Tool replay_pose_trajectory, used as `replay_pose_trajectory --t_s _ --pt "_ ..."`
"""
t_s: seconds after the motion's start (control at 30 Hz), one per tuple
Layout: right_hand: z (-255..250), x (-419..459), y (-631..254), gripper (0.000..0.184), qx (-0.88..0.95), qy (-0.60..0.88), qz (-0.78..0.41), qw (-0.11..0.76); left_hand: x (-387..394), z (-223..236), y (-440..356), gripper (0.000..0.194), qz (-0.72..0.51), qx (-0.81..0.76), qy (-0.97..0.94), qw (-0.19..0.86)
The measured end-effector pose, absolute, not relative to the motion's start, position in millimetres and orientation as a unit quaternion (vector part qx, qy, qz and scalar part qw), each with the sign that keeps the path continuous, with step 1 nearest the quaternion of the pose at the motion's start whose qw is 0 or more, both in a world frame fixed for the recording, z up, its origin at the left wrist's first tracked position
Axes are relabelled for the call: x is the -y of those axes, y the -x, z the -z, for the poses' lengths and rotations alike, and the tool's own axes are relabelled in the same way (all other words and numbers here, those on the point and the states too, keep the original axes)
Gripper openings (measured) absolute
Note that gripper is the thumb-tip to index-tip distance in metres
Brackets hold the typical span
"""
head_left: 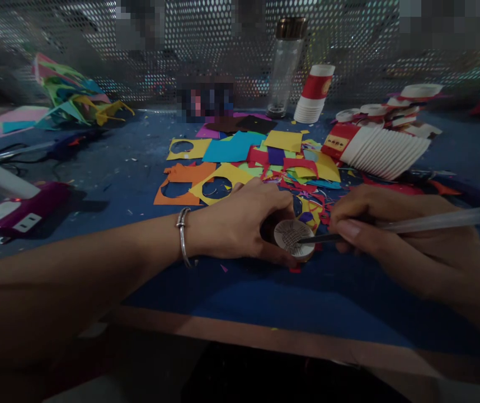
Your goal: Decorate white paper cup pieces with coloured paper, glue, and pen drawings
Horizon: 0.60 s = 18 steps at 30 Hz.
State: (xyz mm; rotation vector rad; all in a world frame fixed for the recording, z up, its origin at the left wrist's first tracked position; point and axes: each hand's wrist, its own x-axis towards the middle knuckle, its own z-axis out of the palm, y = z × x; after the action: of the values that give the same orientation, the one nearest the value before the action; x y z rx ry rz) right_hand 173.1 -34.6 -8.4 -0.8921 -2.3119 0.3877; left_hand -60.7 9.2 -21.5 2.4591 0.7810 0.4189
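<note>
My left hand (257, 224), with a silver bangle at its wrist, curls around a small paper cup piece (292, 230) near the table's front. The round white face of this piece points up toward me, and a grid of dark lines covers part of it. In my right hand (395, 235) is a pen (437, 219) with a clear barrel and a dark tip. That tip meets the lined white face. Fingers hide most of the cup piece's side.
Behind my hands lie coloured paper sheets (229, 148), some with round holes, and scraps. Stacked paper cups (385, 150) lie at right. A cup stack (315, 92) and glass bottle (286, 67) stand by the perforated panel. A purple power strip (26, 210) sits left.
</note>
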Motion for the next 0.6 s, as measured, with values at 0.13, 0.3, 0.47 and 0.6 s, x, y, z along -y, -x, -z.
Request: replay_pose_trajectory --t_s 0.13,0.3,0.47,0.6 --pt "7.0 34.2 -172.6 0.021 0.875 0.344 -0.136 0.312 -9.4 21.6 61.2 0.046 -0.151 -0.291 -0.909 0.259" --pt "7.2 34.0 -172.8 0.02 0.874 0.333 -0.131 0.329 -10.0 22.4 61.2 0.047 -0.151 -0.289 -0.909 0.26" --pt "7.3 36.8 -172.2 0.02 0.877 0.328 -0.125 0.329 -9.8 22.0 61.5 0.046 -0.15 -0.29 -0.909 0.259" --pt "5.9 37.0 -170.0 0.019 0.888 0.32 -0.104 0.315 -9.8 21.1 61.3 0.045 -0.151 -0.293 -0.907 0.261"
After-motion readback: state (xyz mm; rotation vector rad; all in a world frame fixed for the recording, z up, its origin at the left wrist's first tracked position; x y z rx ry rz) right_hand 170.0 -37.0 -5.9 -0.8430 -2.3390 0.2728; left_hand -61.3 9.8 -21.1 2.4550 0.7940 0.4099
